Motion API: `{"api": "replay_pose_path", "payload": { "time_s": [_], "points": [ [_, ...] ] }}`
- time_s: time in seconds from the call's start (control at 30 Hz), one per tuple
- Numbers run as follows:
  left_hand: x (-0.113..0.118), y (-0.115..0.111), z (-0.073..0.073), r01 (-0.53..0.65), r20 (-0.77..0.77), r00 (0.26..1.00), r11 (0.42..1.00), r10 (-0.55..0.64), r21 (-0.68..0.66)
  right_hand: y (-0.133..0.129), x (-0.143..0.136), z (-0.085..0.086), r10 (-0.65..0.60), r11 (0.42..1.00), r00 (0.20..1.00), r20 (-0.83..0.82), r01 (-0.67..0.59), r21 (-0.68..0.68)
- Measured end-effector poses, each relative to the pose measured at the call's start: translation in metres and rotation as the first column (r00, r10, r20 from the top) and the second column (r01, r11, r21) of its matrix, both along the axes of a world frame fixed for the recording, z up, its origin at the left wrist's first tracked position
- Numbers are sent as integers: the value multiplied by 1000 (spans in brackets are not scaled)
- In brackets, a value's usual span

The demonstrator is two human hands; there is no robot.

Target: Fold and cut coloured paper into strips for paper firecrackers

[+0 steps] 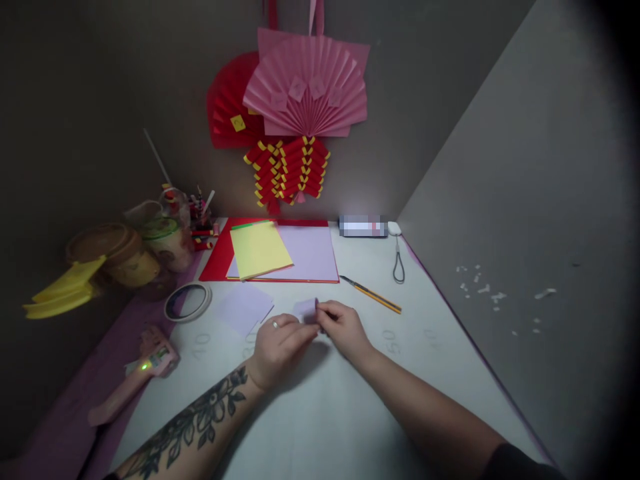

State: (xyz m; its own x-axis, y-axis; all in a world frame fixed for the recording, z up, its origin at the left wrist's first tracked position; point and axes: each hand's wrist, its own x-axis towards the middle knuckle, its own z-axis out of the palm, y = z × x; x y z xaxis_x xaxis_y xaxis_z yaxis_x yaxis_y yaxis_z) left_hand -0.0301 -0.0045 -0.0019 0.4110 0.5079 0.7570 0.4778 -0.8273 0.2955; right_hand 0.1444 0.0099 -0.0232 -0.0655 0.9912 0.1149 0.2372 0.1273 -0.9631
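On the head view, the left hand (pixel 283 348) and right hand (pixel 345 328) are meeting mid-table, both pinching a small curling lilac paper (pixel 309 309)! Loose lilac sheets (pixel 244 308) are lying just left of it, the craft knife (pixel 373 295) is resting beyond the right hand.

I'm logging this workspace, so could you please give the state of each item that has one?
Small lavender paper: curled, pinched in the right hand, left hand close against it.
Glue gun: lying down, green light lit.
Craft knife: blade apparently out.
Pink fan: spread, hanging.
Red fan: hanging, partly hidden.
Yellow paper: flat.
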Motion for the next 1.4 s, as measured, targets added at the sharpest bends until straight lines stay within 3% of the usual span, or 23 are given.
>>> {"api": "replay_pose_path", "payload": {
  "time_s": [0.1,0.17,0.23,0.27,0.33,0.4,0.43,0.5,0.57,0.67,0.83,0.9,1.0,1.13,1.27,1.4],
  "points": [
    [0,-2,3,-6,-14,1000,998,7,64,-5,-4,0,-77,992,986,-147,61,-109],
    [0,-2,4,-23,64,998,997,28,-75,-6,-4,1,-111,992,977,-184,97,-87],
    [-1,0,2,-70,203,968,939,145,-336,-7,-3,4,-115,993,971,-210,112,-24],
    [-1,1,1,-65,280,933,869,228,-490,-7,-1,6,-97,994,971,-218,103,16],
    [-1,6,-1,70,413,826,658,383,-750,-7,3,10,-28,993,978,-208,51,107],
    [0,13,-1,294,514,716,463,473,-836,-8,7,14,69,983,983,-170,-38,180],
    [-1,16,0,377,547,675,406,494,-832,-8,8,14,117,977,981,-153,-86,196],
    [-3,20,3,438,583,641,386,500,-812,-9,9,14,191,971,973,-130,-168,168],
    [-7,22,6,441,585,669,389,458,-809,-9,7,10,185,981,976,-114,-177,75],
    [-13,22,6,469,567,728,323,386,-822,-7,3,6,130,988,987,-90,-136,-76],
    [-12,22,-3,377,424,863,208,275,-903,-2,6,7,200,972,977,70,-207,108],
    [-10,23,-5,410,439,844,157,309,-898,-1,9,7,190,971,982,24,-191,140],
    [-8,23,-1,537,510,747,66,426,-841,-1,12,5,215,970,973,-82,-203,133],
    [-9,21,8,670,565,652,-35,505,-742,-1,13,3,220,965,974,-57,-209,161],
    [-9,19,10,712,602,641,-76,476,-698,1,13,2,169,980,975,-145,-149,133],
    [-9,20,8,700,604,651,-54,460,-712,3,13,2,145,989,971,-191,-136,62]
  ]
}}
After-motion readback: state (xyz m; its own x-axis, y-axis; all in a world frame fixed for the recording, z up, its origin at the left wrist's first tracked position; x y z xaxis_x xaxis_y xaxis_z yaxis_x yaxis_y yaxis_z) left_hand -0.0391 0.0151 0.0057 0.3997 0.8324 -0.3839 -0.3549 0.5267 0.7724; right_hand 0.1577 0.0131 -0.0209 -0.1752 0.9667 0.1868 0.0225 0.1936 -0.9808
